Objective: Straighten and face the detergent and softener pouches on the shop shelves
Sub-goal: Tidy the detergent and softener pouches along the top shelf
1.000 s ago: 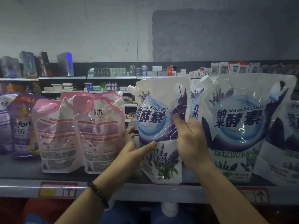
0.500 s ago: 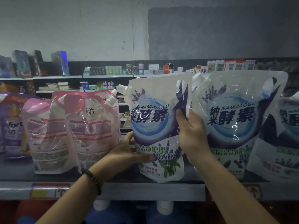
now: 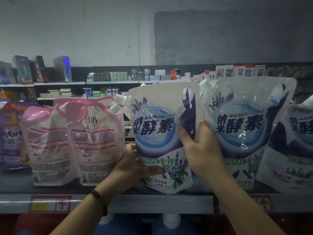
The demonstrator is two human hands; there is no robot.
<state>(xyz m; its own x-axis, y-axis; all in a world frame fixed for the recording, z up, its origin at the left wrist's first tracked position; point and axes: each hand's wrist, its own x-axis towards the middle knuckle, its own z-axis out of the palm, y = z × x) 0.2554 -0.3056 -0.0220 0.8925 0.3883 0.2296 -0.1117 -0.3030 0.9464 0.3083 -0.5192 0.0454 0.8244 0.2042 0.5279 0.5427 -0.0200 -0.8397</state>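
Since a second ago the white lavender pouch (image 3: 157, 133) has swung from a narrow, twisted stance to show its full front, and the left hand (image 3: 133, 167), then loose-fingered beside it, now grips its lower left edge with the thumb laid across the print. The right hand (image 3: 201, 150) clasps the pouch's right edge, thumb on the front and fingers curled behind. Its base sits at the front of the shelf (image 3: 152, 203), between the pink pouches (image 3: 94, 141) and a matching white pouch (image 3: 245, 129) just beside it.

Shop — stocked shelves (image 3: 152, 203), price tags (image 3: 49, 205)
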